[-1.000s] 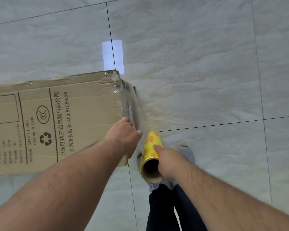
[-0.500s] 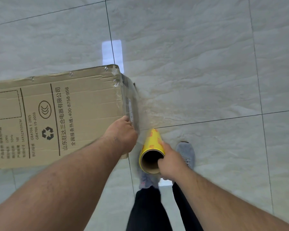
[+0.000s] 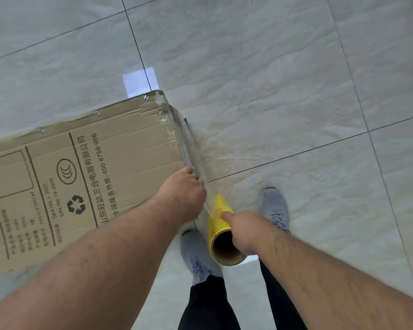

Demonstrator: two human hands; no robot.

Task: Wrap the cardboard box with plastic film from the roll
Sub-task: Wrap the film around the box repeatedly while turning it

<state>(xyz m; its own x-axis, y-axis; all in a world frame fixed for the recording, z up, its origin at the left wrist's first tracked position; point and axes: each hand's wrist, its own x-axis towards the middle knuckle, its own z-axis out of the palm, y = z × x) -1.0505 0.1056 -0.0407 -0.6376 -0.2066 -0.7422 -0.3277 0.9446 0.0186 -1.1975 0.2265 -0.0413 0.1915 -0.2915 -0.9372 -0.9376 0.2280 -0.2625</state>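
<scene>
The cardboard box [image 3: 81,177] lies on the floor [image 3: 272,91], and the left hand [image 3: 181,194] presses the plastic film [image 3: 198,158] against its end. The right hand [image 3: 243,232] grips the yellow roll [image 3: 221,232] just beside it. This looks like the start of wrapping; next, I think, the roll must go round the box, pulled tight.

Left hand [image 3: 185,191] presses cardboard box [image 3: 86,172] corner; right hand [image 3: 242,231] grips yellow film roll [image 3: 218,221].

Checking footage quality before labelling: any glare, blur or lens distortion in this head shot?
Head view: a bright rectangular glare patch sits on the glossy floor tiles behind the cardboard box; tile seams bow from the wide-angle lens; both forearms are softly blurred at the bottom edge; the stretched plastic film reads only as faint sheen; box print stays legible.
</scene>
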